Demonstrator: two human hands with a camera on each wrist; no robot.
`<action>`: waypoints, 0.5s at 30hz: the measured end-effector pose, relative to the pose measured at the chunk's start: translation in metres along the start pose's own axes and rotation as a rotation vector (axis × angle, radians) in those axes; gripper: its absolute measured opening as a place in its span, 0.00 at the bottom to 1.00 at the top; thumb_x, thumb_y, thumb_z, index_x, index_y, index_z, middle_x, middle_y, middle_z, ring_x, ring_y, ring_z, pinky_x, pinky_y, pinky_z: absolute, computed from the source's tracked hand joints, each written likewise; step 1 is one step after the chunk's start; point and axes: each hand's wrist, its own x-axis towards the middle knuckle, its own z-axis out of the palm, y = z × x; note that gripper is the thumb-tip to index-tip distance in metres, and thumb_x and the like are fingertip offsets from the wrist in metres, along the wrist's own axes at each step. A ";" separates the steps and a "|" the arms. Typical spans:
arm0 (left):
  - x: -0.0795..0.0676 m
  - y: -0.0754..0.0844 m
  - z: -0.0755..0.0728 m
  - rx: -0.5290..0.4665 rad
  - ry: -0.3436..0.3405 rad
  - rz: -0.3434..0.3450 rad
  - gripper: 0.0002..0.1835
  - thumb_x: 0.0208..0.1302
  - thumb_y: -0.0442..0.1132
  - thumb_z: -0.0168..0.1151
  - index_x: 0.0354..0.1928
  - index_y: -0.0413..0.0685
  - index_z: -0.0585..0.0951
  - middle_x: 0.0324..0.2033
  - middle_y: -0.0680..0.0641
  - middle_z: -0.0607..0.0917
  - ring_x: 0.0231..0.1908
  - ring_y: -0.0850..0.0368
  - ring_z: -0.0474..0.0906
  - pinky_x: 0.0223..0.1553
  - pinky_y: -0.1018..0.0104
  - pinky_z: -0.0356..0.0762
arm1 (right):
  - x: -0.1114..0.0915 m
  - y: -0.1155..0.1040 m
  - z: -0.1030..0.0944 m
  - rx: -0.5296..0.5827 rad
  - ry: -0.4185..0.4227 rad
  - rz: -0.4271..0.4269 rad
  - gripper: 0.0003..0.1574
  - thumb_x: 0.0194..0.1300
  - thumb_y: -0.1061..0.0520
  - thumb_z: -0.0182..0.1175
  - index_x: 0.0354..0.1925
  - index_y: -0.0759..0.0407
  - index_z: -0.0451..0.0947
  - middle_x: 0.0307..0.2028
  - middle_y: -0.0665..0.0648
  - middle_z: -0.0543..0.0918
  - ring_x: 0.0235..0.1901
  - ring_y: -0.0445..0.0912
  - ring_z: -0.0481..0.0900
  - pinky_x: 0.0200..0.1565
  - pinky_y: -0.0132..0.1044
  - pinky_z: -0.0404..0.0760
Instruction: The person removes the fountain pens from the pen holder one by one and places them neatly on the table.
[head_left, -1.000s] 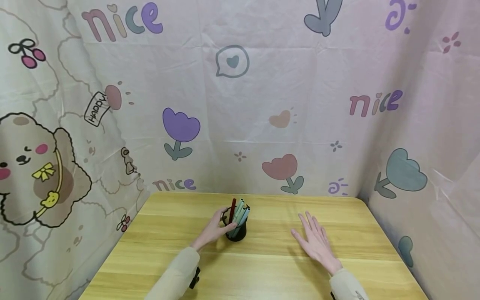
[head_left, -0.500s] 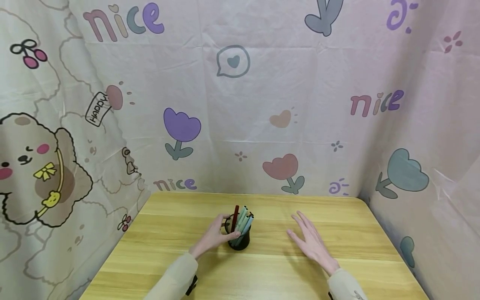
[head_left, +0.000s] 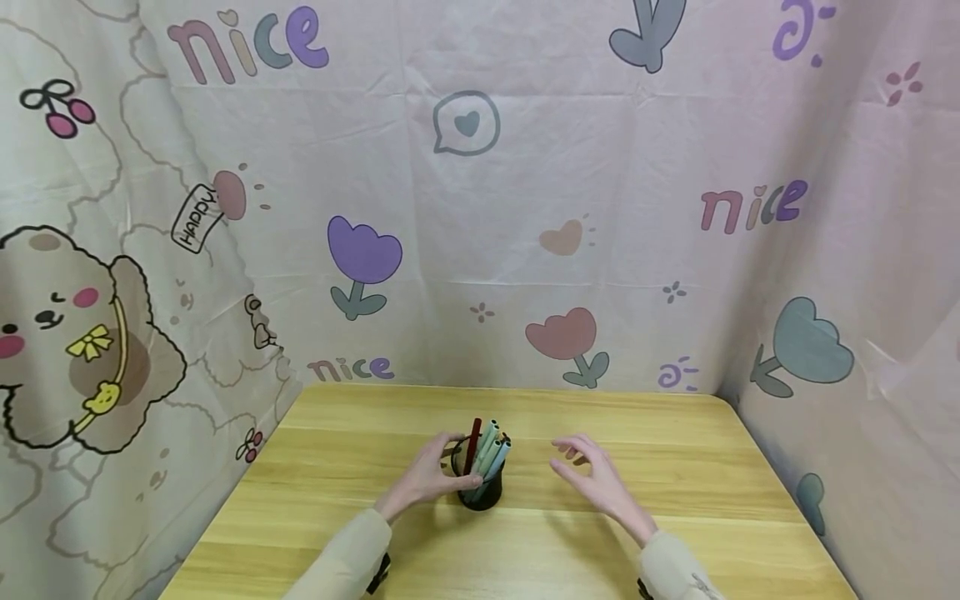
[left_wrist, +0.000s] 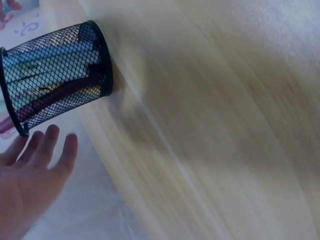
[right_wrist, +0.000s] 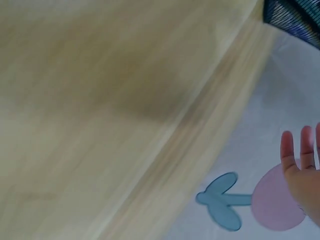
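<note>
A black mesh pen holder (head_left: 487,499) stands upright on the wooden table (head_left: 315,467). Out of its top lean a dark red pen (head_left: 473,446) and several pale green and light blue pens (head_left: 497,462). My left hand (head_left: 426,477) grips the holder near its rim, thumb on the near side and fingers behind. In the left wrist view the other fingers (left_wrist: 47,147) lie by the rim, and the thumb is out of sight. My right hand (head_left: 597,482) hovers to the right of the holder, apart from it, its fingers loosely bent and holding nothing.
A patterned cloth (head_left: 480,208) with flowers and lettering hangs behind the table and along both sides. The far table edge (head_left: 600,392) runs close to the cloth.
The pen holder, with my left hand on it, has come slightly nearer and to the right. My right hand has moved left toward it, its fingers bending more.
</note>
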 end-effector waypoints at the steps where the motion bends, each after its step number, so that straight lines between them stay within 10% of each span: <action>1: 0.000 0.000 0.000 -0.003 -0.008 0.002 0.49 0.54 0.56 0.76 0.72 0.41 0.66 0.70 0.32 0.70 0.65 0.31 0.72 0.61 0.31 0.74 | 0.002 -0.002 0.003 0.018 -0.004 -0.012 0.18 0.63 0.57 0.69 0.51 0.59 0.83 0.43 0.53 0.85 0.40 0.43 0.78 0.43 0.38 0.85; 9: -0.001 -0.004 -0.001 -0.055 -0.052 0.000 0.49 0.56 0.55 0.75 0.75 0.44 0.64 0.72 0.33 0.68 0.68 0.30 0.67 0.64 0.28 0.70 | 0.017 -0.023 0.023 0.100 -0.075 -0.022 0.19 0.62 0.56 0.70 0.51 0.56 0.83 0.39 0.53 0.82 0.38 0.53 0.76 0.41 0.36 0.83; 15: 0.000 -0.002 -0.001 -0.080 -0.065 -0.002 0.50 0.54 0.53 0.77 0.74 0.42 0.64 0.70 0.32 0.70 0.66 0.29 0.70 0.62 0.30 0.73 | 0.027 -0.035 0.035 0.095 -0.128 -0.009 0.20 0.62 0.55 0.70 0.53 0.54 0.83 0.41 0.51 0.81 0.38 0.40 0.73 0.42 0.33 0.78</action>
